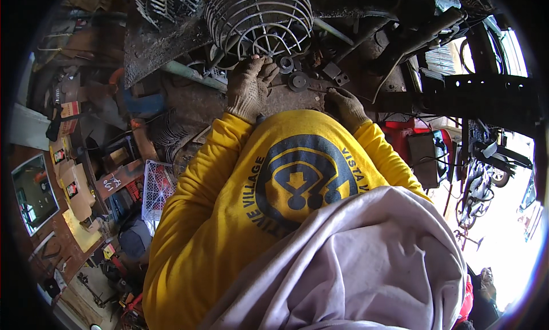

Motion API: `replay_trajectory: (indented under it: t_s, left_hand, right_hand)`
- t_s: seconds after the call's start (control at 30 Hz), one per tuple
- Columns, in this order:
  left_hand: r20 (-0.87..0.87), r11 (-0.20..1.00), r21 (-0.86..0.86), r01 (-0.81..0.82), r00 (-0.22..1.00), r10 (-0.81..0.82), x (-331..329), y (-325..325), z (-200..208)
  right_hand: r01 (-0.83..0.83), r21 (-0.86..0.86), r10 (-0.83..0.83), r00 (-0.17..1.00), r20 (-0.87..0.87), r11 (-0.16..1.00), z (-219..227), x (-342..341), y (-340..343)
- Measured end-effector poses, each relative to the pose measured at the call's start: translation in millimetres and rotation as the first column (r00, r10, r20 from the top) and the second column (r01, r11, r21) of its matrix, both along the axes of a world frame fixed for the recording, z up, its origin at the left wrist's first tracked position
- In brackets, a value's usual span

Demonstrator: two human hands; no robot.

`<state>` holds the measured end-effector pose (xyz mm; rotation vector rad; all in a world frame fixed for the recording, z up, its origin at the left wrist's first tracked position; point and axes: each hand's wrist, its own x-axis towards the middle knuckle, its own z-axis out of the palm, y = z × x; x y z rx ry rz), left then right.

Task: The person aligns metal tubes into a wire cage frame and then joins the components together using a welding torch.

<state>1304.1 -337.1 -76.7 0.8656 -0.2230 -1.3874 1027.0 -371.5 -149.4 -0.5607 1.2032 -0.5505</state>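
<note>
A round cage of bent metal rods point(260, 15) stands on the dark workbench in front of me. My left hand point(250, 87), in a knitted work glove, is closed at the cage's near edge, its fingers curled around the end of a rod. My right hand point(347, 108), gloved too, is lower and to the right at the bench's near side. Its fingers are bent, and shadow hides what they hold, if anything. Between the hands lie a dark round disc point(298, 81), a small metal ring point(286, 64) and a metal block with holes point(341, 78).
A greenish pipe point(191, 75) runs along the bench at left, beside a dark steel plate point(146, 52). A perforated steel bar point(486, 90) juts in at right. A white plastic crate point(157, 190) and cluttered shelves are on my left; a red machine point(403, 130) is on my right.
</note>
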Motion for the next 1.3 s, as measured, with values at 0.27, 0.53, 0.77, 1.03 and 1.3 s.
replay_trajectory:
  t_s: [0.27, 0.53, 0.77, 1.03, 1.3]
  left_hand:
    - [-0.009, 0.999, 0.014, -0.029, 1.000, 0.029, -1.6, -1.6, -2.3]
    - [0.789, 0.994, -0.094, 0.054, 0.614, 0.042, 2.7, 1.2, -4.8]
    - [0.079, 0.998, 0.055, -0.026, 0.997, 0.021, 3.5, -1.3, -7.6]
    - [-0.006, 0.998, 0.058, 0.001, 1.000, 0.000, -2.0, -1.0, 11.7]
    - [-0.043, 0.998, 0.068, -0.006, 0.999, 0.009, -1.6, -3.1, 11.5]
  right_hand:
    - [-0.230, -0.198, 0.232, 0.973, -0.016, 0.953, 60.3, 46.5, -19.9]
    - [-0.214, -0.359, 0.256, 0.964, 0.073, 0.908, 99.8, 106.5, -33.9]
    - [-0.211, -0.414, 0.248, 0.968, 0.037, 0.885, 96.2, 108.8, -36.7]
    - [-0.223, -0.470, 0.246, 0.969, -0.015, 0.854, 95.1, 109.5, -33.8]
    - [-0.227, -0.723, 0.256, 0.964, -0.072, 0.653, 86.0, 108.5, -33.1]
